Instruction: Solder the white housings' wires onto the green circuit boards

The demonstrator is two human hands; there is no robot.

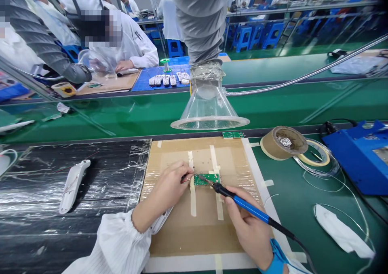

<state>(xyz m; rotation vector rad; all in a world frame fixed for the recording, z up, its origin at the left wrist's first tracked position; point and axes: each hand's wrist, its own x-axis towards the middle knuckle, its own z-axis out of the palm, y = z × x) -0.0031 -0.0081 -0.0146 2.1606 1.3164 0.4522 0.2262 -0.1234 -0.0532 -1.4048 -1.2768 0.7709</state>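
Observation:
A small green circuit board [212, 178] lies on the taped cardboard sheet [176, 241]. My right hand [247, 223] grips a blue-handled soldering iron [247, 206], its tip over the left part of the board. At the board's left end, my left hand [172, 181] is closed, fingertips pinched at thin wires [185, 180]; how they meet the board is too small to tell. Partly hidden under my left forearm is a white plastic housing [162, 222]. A blue band circles my right wrist.
A clear fume hood [209, 108] hangs above the cardboard. To the right are a brown tape roll [283, 142], coiled solder wire [321, 161], a blue box [360, 157] and a white cloth [342, 229]. Another white housing [74, 185] lies left. A co-worker [121, 39] sits across the bench.

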